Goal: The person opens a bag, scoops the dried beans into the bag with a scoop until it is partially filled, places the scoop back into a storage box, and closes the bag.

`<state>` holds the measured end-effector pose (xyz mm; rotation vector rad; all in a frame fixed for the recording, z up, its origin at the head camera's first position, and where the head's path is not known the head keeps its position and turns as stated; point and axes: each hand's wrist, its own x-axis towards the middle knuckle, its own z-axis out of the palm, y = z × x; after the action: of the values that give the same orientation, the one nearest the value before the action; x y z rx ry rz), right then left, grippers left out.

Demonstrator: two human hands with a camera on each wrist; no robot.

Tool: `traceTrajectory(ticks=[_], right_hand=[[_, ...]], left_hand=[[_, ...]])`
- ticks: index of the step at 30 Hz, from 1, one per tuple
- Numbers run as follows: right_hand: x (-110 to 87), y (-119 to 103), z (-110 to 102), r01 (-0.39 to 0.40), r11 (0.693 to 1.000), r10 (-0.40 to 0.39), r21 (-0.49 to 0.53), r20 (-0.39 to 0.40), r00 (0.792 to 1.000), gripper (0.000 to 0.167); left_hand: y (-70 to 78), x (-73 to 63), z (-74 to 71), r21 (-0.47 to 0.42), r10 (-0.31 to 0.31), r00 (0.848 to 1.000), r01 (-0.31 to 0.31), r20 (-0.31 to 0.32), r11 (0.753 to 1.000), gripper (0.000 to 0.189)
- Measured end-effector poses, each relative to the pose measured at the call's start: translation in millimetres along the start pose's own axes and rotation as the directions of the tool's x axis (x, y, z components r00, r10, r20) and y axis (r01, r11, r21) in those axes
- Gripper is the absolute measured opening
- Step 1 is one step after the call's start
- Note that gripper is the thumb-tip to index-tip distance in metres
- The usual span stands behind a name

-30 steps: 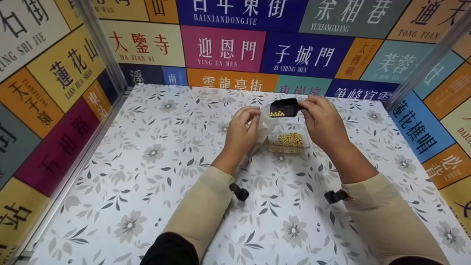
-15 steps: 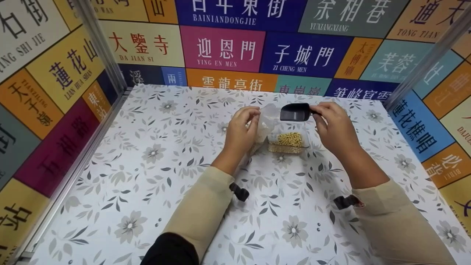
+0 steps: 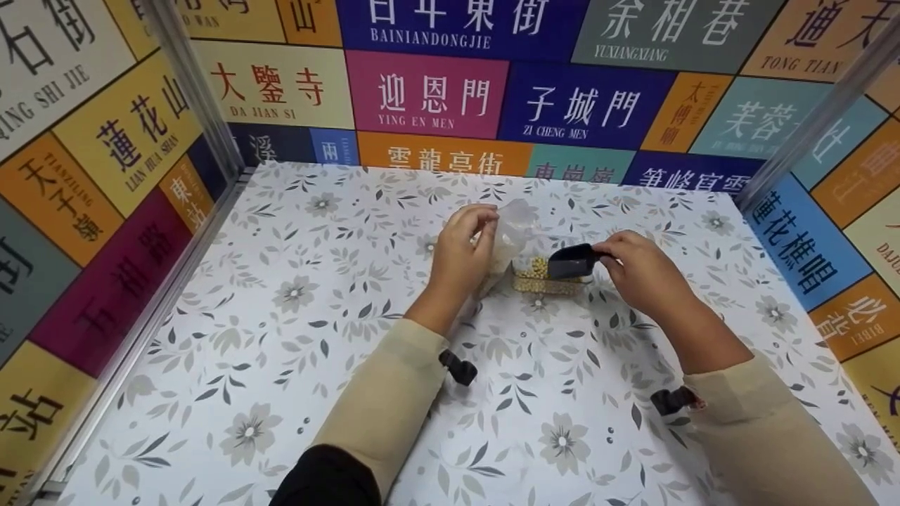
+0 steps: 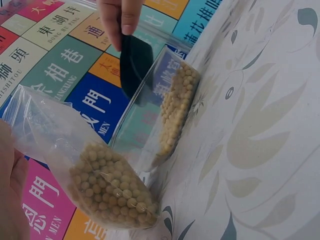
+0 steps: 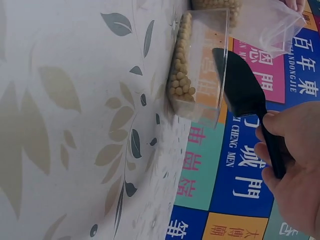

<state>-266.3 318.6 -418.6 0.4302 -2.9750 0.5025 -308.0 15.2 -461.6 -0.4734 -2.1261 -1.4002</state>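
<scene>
Pinched near its upper edge, a clear plastic bag (image 4: 112, 185) part full of soybeans stands on the table in my left hand (image 3: 460, 249). My right hand (image 3: 643, 274) grips the handle of a black scoop (image 3: 571, 262), seen edge-on in the right wrist view. The scoop's blade dips over the rim of a clear rectangular box (image 5: 207, 65); no beans show on it. Inside the box, a layer of soybeans (image 4: 175, 107) covers the bottom. Box and bag stand side by side, the bag on the left.
The table (image 3: 281, 393) has a white cover printed with grey leaves and flowers. Panels with coloured street-name signs (image 3: 429, 95) rise at the back and both sides, with metal posts (image 3: 204, 91) at the corners.
The scoop held a few soybeans at the bag's mouth; they no longer show in it. My right hand has moved it right, then down to the box. My left hand stays put.
</scene>
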Motion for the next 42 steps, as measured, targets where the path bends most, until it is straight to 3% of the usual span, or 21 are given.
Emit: traceTrajectory(ticks=[10,18,27,36,42], right_hand=[[6.7,-1,6,0.058,0.995,-0.054,-0.081,0.046,0.997,0.029],[11.5,-6,12,0.111,0.989,-0.109,-0.098,0.028,0.994,0.028],[23.9,-12,28,0.065,0.997,-0.067,0.030,0.085,0.994,0.031],[32.3,-10,48,-0.002,0.983,-0.008,0.184,0.057,0.998,0.030],[30.1,-7,55,-0.025,0.972,0.022,0.233,0.016,1.000,0.031]], left_hand=[[1.6,-0.5,-0.6,-0.011,-0.001,1.000,0.001,0.002,1.000,0.012],[2.3,0.2,-0.5,-0.017,0.024,1.000,-0.024,0.007,1.000,0.013],[1.3,0.0,-0.8,-0.013,0.025,1.000,-0.025,0.004,1.000,0.012],[2.7,-0.1,-1.2,-0.022,0.006,1.000,-0.006,0.007,1.000,0.012],[1.2,0.1,-1.4,0.000,0.010,1.000,-0.010,0.007,1.000,0.012]])
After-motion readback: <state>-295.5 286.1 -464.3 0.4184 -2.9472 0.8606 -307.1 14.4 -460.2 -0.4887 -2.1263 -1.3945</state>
